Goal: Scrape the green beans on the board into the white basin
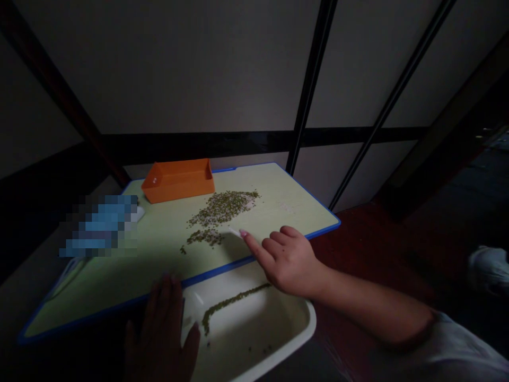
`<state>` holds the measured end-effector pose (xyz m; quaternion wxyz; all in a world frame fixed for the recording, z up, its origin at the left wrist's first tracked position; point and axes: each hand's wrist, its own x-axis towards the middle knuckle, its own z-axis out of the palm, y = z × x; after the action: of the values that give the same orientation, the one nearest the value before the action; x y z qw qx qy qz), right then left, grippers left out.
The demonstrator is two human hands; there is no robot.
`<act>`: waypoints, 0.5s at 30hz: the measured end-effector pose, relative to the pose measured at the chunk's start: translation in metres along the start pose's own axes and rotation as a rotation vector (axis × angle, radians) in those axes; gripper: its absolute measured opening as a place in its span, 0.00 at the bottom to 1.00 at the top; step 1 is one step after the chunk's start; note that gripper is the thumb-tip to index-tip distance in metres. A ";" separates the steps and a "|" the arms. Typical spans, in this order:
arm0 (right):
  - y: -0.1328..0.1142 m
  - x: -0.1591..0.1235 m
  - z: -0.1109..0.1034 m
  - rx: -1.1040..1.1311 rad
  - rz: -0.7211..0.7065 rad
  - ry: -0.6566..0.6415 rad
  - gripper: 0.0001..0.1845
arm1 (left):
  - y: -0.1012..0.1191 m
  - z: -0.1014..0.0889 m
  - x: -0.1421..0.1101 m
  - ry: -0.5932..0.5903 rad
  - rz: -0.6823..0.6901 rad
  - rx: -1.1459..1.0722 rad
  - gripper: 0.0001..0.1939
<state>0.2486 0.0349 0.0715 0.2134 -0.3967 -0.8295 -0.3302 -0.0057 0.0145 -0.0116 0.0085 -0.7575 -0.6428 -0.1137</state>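
Note:
My right hand (290, 260) is over the front edge of a pale board with a blue rim (159, 254). Its index finger points forward and the other fingers are curled. A thin white stick (234, 231) shows at the index fingertip, close to a spread pile of small green beans mixed with white grains (225, 209). My left hand (159, 329) is in shadow beside a cream basin (274, 363), fingers stretched out and thumb over its left rim. A line of green beans (234, 300) lies along the basin's far inner side, with several dark beans on its floor.
An orange tray (178, 187) stands at the board's back left. A blurred-out blue item (103, 225) lies at the left. A few white grains (286, 207) are scattered right of the pile. Behind the board rises a panelled wall (199, 69); dark red floor (358, 239) shows at the right.

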 end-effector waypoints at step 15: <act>-0.059 0.027 0.005 0.174 -0.295 0.027 0.21 | 0.002 0.000 -0.003 0.032 0.017 0.137 0.28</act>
<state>0.1844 0.0252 0.0621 0.2075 -0.2461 -0.9012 -0.2902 -0.0044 0.0115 -0.0123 0.0715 -0.7586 -0.6425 -0.0812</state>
